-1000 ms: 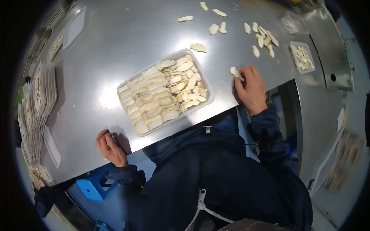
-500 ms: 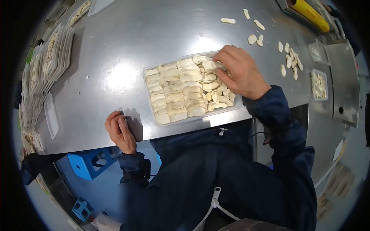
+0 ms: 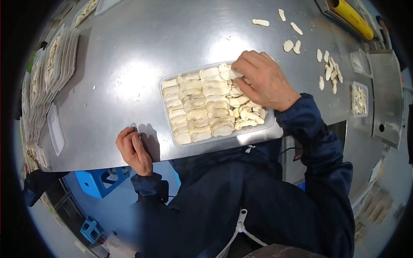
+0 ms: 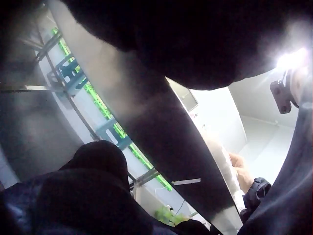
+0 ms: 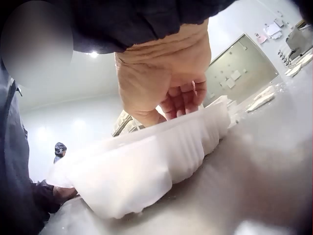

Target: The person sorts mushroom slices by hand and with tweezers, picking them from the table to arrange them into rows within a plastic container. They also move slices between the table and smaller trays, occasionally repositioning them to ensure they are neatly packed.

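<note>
A clear plastic tray (image 3: 175, 136) of pale slices, likely mushroom, lies near the table's front edge. Overlapping rows fill its left and middle; looser slices (image 3: 249, 115) heap at its right. Over the tray's upper right, the right hand (image 3: 269, 81) pinches a pale slice (image 3: 231, 75) between thumb and fingers, at the top of the third row. In the right wrist view that hand (image 5: 166, 73) reaches down behind the near wall of the tray (image 5: 127, 171), which hides its fingertips. Left of the tray, the left hand (image 3: 135, 150) rests at the table edge, fingers loosely curled, holding nothing.
Loose slices (image 3: 333, 71) are scattered at the back right, by a small filled tray (image 3: 359, 99). Stacked trays (image 3: 51, 73) stand at the far left beside a flat white lid (image 3: 56, 129). A yellow cylinder (image 3: 352, 18) lies at the upper right, a blue stool (image 3: 101, 182) below the table.
From the table right of the tray, my right hand has moved left over the tray with a slice. The head view has shifted. My left hand still rests at the table edge.
</note>
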Available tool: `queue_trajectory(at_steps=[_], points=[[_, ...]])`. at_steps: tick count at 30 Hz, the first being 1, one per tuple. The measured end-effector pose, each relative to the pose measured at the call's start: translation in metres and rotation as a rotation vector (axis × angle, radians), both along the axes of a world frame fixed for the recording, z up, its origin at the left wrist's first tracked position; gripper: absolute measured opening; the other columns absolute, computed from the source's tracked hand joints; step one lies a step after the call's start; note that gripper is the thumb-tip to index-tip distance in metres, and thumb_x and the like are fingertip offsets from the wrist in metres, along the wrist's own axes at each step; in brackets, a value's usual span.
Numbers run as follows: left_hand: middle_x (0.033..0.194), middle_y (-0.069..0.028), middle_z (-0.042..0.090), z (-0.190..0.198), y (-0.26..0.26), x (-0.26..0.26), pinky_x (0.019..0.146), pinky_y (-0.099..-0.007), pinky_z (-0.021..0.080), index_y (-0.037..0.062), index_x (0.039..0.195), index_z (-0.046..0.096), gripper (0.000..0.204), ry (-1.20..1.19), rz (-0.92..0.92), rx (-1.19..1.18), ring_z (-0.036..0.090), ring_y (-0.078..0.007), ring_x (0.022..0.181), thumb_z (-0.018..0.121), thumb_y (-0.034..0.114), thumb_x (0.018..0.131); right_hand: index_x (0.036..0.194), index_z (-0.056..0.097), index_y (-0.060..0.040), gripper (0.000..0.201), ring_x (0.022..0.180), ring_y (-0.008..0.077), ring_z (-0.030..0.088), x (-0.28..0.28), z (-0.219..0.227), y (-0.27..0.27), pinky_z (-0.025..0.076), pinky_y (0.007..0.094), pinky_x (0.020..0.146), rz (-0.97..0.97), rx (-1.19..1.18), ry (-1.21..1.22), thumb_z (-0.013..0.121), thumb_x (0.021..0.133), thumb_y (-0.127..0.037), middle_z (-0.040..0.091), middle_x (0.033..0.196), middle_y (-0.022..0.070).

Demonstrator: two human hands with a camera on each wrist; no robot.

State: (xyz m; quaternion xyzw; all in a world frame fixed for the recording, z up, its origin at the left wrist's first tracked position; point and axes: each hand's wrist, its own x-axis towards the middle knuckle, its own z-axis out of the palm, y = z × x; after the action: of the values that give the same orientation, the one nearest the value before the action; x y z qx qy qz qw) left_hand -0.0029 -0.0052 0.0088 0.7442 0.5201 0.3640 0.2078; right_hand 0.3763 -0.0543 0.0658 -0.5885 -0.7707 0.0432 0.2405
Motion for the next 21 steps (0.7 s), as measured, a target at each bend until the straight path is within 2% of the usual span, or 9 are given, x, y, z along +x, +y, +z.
queue_trajectory(at_steps=[5, 8, 9, 11, 14, 15, 18, 21], points=[[0.114, -0.0149, 0.057, 0.002, -0.001, 0.001, 0.089, -0.0343, 0.045, -0.0021, 0.091, 0.063, 0.023, 0.018, -0.005, 0.006, 0.055, -0.0257, 0.103, 0.049, 0.013, 0.102, 0.104, 0.061, -0.0013, 0.026, 0.085, 0.0284, 0.058, 0.006, 0.011, -0.006, 0.045, 0.0372, 0.075, -0.013, -0.003, 0.038, 0.067, 0.081, -0.01, 0.06, 0.096, 0.011], [0.114, -0.0148, 0.057, -0.001, 0.0, 0.0, 0.09, -0.0339, 0.045, -0.002, 0.09, 0.063, 0.024, -0.01, -0.006, -0.015, 0.055, -0.0254, 0.103, 0.048, 0.013, 0.102, 0.107, 0.063, -0.0038, 0.027, 0.086, 0.0286, 0.061, 0.038, 0.017, -0.015, 0.047, 0.037, 0.076, -0.11, 0.116, 0.059, 0.067, 0.081, -0.009, 0.062, 0.097, 0.0106], [0.114, -0.0148, 0.057, -0.002, 0.0, -0.001, 0.09, -0.0337, 0.045, -0.002, 0.09, 0.063, 0.024, -0.009, -0.005, -0.019, 0.054, -0.0253, 0.103, 0.048, 0.013, 0.102, 0.11, 0.064, -0.0072, 0.027, 0.086, 0.03, 0.064, 0.058, 0.014, -0.02, 0.049, 0.0384, 0.076, -0.247, 0.142, 0.095, 0.065, 0.083, -0.009, 0.065, 0.098, 0.0121], [0.115, -0.0146, 0.057, 0.0, 0.0, 0.0, 0.088, -0.0324, 0.046, -0.0023, 0.09, 0.063, 0.024, 0.023, -0.009, -0.005, 0.054, -0.0246, 0.103, 0.048, 0.013, 0.102, 0.115, 0.064, -0.0088, 0.029, 0.088, 0.0346, 0.065, 0.095, 0.018, -0.027, 0.051, 0.0419, 0.079, -0.575, 0.019, 0.032, 0.059, 0.086, -0.007, 0.066, 0.099, 0.0146], [0.115, -0.0144, 0.056, -0.002, 0.002, -0.002, 0.086, -0.0318, 0.047, -0.0022, 0.09, 0.063, 0.024, 0.032, -0.038, 0.049, 0.054, -0.0245, 0.103, 0.049, 0.013, 0.102, 0.119, 0.063, -0.009, 0.033, 0.093, 0.0388, 0.064, 0.116, 0.004, -0.028, 0.051, 0.0451, 0.083, -0.575, -0.165, -0.192, 0.053, 0.088, -0.004, 0.066, 0.102, 0.0174], [0.115, -0.0143, 0.056, -0.001, 0.002, -0.002, 0.086, -0.032, 0.047, -0.0021, 0.09, 0.063, 0.023, 0.028, -0.035, 0.045, 0.054, -0.0245, 0.102, 0.049, 0.013, 0.102, 0.121, 0.063, -0.0095, 0.037, 0.095, 0.0409, 0.062, 0.111, 0.003, -0.025, 0.05, 0.0476, 0.084, -0.551, -0.206, -0.183, 0.051, 0.087, -0.002, 0.065, 0.102, 0.0179], [0.115, -0.0142, 0.056, 0.004, -0.001, 0.003, 0.087, -0.0325, 0.046, -0.0016, 0.09, 0.063, 0.023, 0.015, -0.022, 0.03, 0.054, -0.0244, 0.102, 0.05, 0.013, 0.102, 0.118, 0.067, -0.008, 0.039, 0.092, 0.0403, 0.063, 0.106, -0.011, -0.017, 0.051, 0.0474, 0.084, -0.532, -0.153, -0.267, 0.049, 0.084, 0.001, 0.066, 0.095, 0.0192], [0.113, -0.0143, 0.057, 0.002, 0.0, 0.002, 0.086, -0.0332, 0.046, -0.0013, 0.089, 0.063, 0.024, 0.003, -0.019, 0.013, 0.054, -0.0241, 0.101, 0.05, 0.014, 0.102, 0.112, 0.069, -0.0065, 0.034, 0.095, 0.0393, 0.062, 0.096, -0.009, -0.023, 0.05, 0.0461, 0.086, -0.5, -0.181, -0.246, 0.05, 0.084, 0.001, 0.065, 0.1, 0.0178]])
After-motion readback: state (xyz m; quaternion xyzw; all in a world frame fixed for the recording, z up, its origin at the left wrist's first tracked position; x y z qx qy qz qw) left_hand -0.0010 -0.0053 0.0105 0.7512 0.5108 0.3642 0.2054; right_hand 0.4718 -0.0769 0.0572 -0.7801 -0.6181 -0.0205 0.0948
